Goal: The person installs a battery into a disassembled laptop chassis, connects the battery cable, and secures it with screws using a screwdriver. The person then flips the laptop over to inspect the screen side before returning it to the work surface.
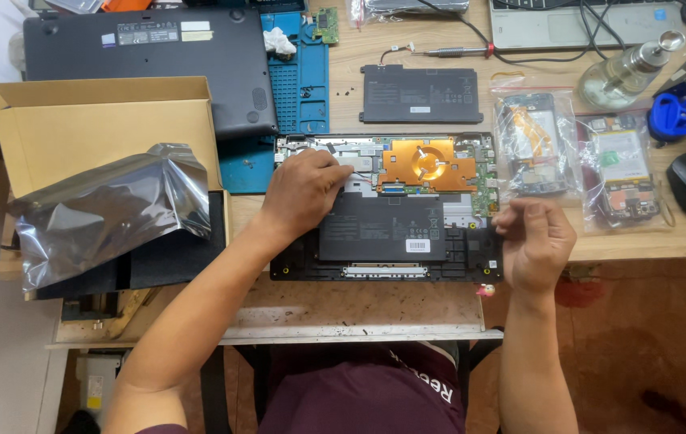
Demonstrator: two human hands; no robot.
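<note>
Covering opened laptop (407,233) parts, left hand (301,193), fingertips hidden

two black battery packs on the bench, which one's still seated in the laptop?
The larger battery, inside the opened laptop chassis between both hands. The smaller one lies loose above it.

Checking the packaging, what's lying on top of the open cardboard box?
A crumpled silver antistatic bag lies across the cardboard box, partly over black foam. Anything beneath the bag is hidden.
</note>
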